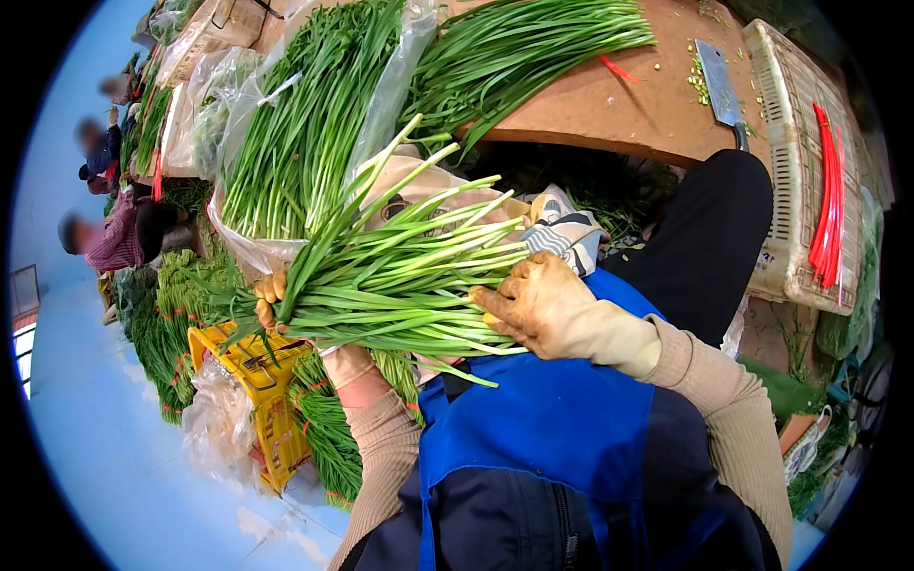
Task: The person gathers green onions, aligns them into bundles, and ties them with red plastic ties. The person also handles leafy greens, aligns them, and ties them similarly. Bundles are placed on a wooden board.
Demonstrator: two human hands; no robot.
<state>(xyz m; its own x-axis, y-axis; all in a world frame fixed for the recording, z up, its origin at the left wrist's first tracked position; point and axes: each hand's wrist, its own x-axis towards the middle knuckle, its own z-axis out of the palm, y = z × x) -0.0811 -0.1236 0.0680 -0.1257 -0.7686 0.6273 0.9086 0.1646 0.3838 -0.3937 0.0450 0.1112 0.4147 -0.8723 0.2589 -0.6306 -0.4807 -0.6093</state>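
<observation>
A loose bunch of green garlic chives lies across my lap, its pale stem ends fanned out to the right. My left hand, in a rubber glove, is closed around the leafy part at the left. At the stem ends, my gloved right hand touches the stalks with bent fingers; whether it grips any is unclear. Beyond the bunch, more chives lie in a clear plastic bag. Another pile of chives rests on the brown tabletop, beside a red tie.
A cleaver lies on the table near cut stem bits. Red ties rest on a white plastic crate at the right. A yellow crate and tied bundles stand at lower left. Several people sit at far left.
</observation>
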